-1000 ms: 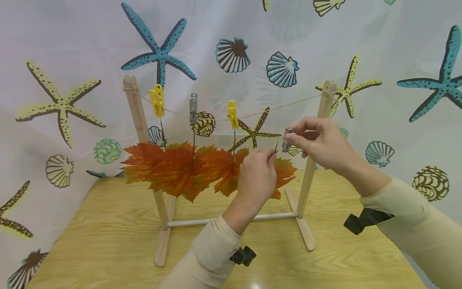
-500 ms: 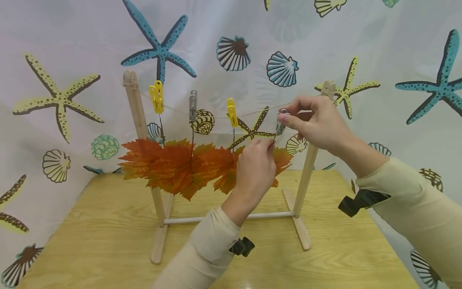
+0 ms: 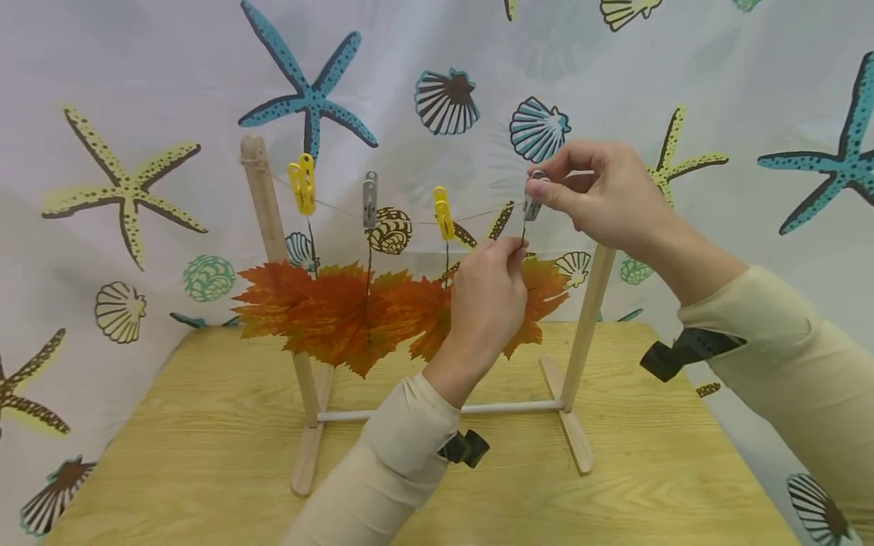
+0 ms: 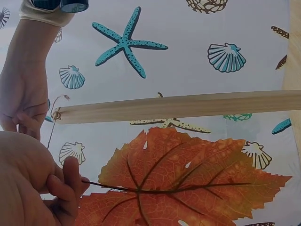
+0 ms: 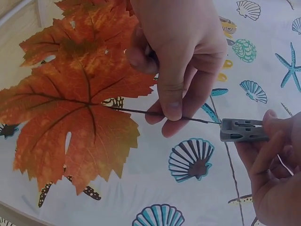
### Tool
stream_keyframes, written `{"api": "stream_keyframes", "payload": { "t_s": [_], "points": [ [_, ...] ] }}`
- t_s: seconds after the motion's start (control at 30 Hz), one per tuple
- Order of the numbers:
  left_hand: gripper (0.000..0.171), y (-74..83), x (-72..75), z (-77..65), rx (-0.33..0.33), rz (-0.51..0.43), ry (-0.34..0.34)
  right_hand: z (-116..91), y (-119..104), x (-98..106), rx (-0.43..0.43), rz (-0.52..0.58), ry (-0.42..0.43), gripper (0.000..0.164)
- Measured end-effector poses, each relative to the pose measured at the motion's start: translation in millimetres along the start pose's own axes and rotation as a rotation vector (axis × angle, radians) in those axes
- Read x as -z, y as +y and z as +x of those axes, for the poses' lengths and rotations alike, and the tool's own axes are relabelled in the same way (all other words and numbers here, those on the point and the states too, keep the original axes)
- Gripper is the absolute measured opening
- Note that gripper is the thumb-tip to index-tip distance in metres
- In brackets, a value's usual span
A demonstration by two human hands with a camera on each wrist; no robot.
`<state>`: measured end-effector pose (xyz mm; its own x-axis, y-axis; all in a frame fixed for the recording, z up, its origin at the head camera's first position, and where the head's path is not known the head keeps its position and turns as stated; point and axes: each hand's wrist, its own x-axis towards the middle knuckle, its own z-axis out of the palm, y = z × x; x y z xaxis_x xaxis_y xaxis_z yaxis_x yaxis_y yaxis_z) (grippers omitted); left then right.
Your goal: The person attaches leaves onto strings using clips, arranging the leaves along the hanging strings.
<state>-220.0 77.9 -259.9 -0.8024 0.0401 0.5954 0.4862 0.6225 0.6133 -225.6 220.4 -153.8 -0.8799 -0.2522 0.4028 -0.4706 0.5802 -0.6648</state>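
Observation:
My left hand pinches the dark stem of an orange maple leaf between thumb and fingers. Above and to its right, my right hand grips the handle end of a grey clothespin. In the right wrist view, the stem's tip meets the nose of that clothespin. The clothespin stands at the thin string, though whether it clamps the string I cannot tell. In the head view, my left hand hides part of the leaf.
The string runs between two wooden posts of a stand. Two yellow clothespins and another grey clothespin hold hanging leaves left of my hands. Below is a wooden table; a curtain with starfish and shells hangs behind.
My right hand has lifted the grey clothespin up and slightly left to the string. My left hand has risen with the leaf stem, which now meets the clothespin.

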Motion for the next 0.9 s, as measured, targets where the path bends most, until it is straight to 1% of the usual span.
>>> {"api": "stream_keyframes", "payload": {
  "t_s": [0.17, 0.43, 0.53, 0.9],
  "points": [
    [0.021, 1.2, 2.5, 3.7, 0.024, -0.02, 0.007, 5.7, -4.2, 1.4, 0.023, -0.021, -0.006, 0.021],
    [0.02, 0.4, 4.4, 7.9, 0.022, -0.093, 0.021, 11.3, -9.6, 2.5, 0.019, -0.016, -0.018, 0.019],
    [0.02, -0.1, 5.1, 8.6, 0.03, -0.095, 0.021, 13.0, -10.1, 1.9, -0.003, -0.012, -0.027, 0.019],
    [0.021, -3.4, 5.9, 7.9, 0.059, -0.081, -0.003, 18.5, -0.9, -2.2, -0.059, 0.001, -0.088, 0.025]
  ]
}}
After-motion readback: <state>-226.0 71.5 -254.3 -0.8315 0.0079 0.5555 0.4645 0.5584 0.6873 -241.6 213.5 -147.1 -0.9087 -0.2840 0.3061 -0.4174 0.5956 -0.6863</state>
